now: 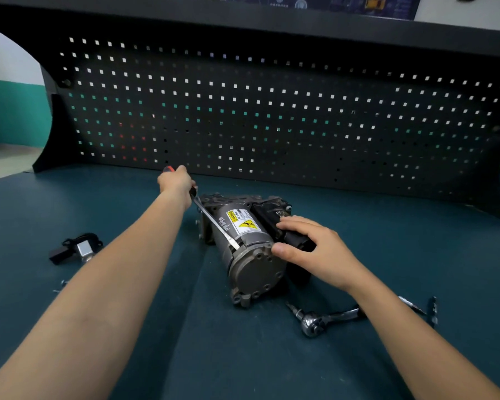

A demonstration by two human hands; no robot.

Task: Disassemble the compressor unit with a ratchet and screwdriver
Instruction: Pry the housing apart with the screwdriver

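Grey compressor [254, 264] on side; screwdriver [211, 219] blade across it; chrome ratchet [329, 319] flat near end-cap.

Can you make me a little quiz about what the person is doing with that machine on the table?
1. True or false: the ratchet lies on the table, in nobody's hand.
2. Which tool does the left hand grip? A) ratchet B) screwdriver C) hammer
3. Fill in: the right hand holds the ____ steady.

Key: 1 true; 2 B; 3 compressor.
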